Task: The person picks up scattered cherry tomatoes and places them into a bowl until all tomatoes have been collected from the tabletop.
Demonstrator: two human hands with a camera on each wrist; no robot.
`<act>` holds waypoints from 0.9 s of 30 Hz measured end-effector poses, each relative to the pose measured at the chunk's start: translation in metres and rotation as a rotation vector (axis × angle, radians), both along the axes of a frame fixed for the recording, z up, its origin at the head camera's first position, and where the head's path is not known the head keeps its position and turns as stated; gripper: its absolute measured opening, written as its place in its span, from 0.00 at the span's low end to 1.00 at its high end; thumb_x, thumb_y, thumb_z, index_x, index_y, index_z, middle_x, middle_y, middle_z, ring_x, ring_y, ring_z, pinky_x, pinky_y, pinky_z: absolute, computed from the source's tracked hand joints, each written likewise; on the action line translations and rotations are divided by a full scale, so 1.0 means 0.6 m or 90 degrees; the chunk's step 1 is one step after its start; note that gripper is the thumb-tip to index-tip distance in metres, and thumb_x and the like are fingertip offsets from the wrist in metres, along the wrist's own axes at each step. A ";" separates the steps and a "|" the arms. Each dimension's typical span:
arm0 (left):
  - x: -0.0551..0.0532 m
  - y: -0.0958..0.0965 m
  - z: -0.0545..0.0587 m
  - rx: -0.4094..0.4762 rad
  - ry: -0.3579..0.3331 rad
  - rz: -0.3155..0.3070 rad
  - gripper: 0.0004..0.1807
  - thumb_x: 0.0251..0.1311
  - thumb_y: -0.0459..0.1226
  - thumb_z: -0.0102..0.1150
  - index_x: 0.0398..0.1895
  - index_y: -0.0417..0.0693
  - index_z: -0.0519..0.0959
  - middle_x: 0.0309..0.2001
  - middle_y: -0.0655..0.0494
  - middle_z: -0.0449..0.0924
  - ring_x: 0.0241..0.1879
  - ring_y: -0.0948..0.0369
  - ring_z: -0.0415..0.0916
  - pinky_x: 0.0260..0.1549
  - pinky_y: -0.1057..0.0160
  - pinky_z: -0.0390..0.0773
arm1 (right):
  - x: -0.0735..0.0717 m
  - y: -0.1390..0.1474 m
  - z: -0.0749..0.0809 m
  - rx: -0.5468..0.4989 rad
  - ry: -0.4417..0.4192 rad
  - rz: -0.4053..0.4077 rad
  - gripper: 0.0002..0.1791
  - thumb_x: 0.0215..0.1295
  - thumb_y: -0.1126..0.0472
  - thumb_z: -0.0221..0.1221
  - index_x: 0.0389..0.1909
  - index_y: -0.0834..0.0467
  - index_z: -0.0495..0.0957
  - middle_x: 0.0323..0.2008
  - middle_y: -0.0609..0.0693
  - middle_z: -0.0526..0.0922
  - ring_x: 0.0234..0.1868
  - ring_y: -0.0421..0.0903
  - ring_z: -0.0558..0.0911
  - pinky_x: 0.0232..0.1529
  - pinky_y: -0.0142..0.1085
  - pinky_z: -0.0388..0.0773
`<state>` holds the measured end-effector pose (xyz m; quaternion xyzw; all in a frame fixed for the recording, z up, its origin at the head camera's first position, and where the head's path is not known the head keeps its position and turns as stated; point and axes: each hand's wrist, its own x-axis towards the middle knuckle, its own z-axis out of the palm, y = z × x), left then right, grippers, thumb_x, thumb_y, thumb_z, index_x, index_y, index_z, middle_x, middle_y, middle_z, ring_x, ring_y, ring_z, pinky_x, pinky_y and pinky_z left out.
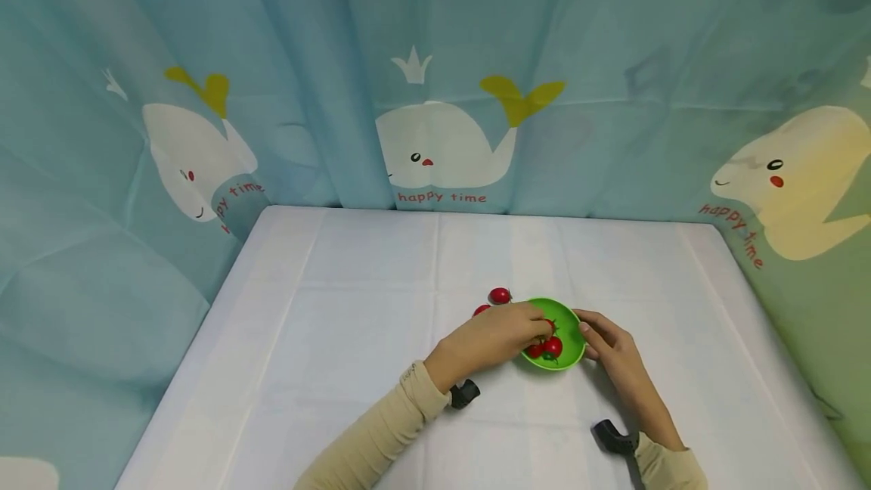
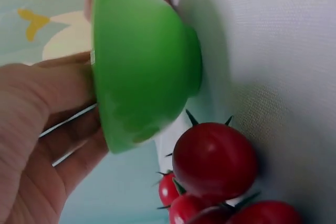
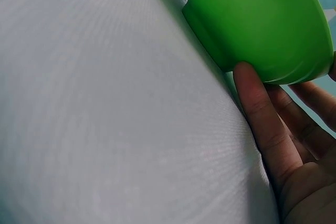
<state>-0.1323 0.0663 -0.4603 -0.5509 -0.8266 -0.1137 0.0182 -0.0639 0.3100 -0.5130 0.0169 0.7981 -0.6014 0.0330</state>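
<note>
A green bowl (image 1: 571, 324) stands upright on the white-covered table, with several red cherry tomatoes (image 1: 553, 347) in it. From the left, my left hand (image 1: 493, 336) reaches over the rim, and its fingertips pinch a cherry tomato (image 1: 548, 326) inside the bowl. In the left wrist view the bowl wall (image 2: 142, 61) hides those fingertips. My right hand (image 1: 621, 358) holds the bowl's right side, thumb and fingers around its outside. In the right wrist view one digit (image 3: 260, 106) presses low on the bowl. Other cherry tomatoes (image 2: 215, 161) lie on the table left of the bowl.
The white tablecloth (image 1: 340, 324) reaches back to a blue curtain (image 1: 306, 97) with printed whales. Black wrist mounts (image 1: 612, 437) sit by both wrists, close above the cloth. One loose tomato (image 1: 500, 296) lies just behind my left hand.
</note>
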 end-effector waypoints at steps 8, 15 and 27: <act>-0.002 -0.035 -0.002 0.123 -0.160 0.023 0.10 0.72 0.41 0.65 0.53 0.54 0.86 0.52 0.64 0.83 0.54 0.69 0.78 0.57 0.80 0.74 | 0.002 -0.002 0.003 0.004 0.003 -0.001 0.27 0.83 0.54 0.51 0.70 0.71 0.69 0.53 0.25 0.78 0.53 0.22 0.81 0.46 0.24 0.83; -0.008 -0.065 -0.012 0.226 -0.223 0.032 0.15 0.69 0.37 0.67 0.56 0.48 0.84 0.53 0.57 0.84 0.55 0.63 0.79 0.58 0.74 0.77 | 0.000 -0.004 0.003 0.006 -0.004 -0.002 0.27 0.83 0.53 0.51 0.70 0.69 0.70 0.52 0.23 0.79 0.52 0.22 0.80 0.46 0.24 0.83; -0.008 -0.112 -0.028 0.213 -0.242 0.058 0.20 0.68 0.43 0.69 0.61 0.50 0.81 0.60 0.59 0.82 0.58 0.61 0.77 0.63 0.67 0.76 | -0.001 -0.001 -0.002 0.013 0.000 -0.003 0.27 0.83 0.53 0.50 0.69 0.70 0.70 0.52 0.23 0.79 0.51 0.24 0.82 0.46 0.24 0.83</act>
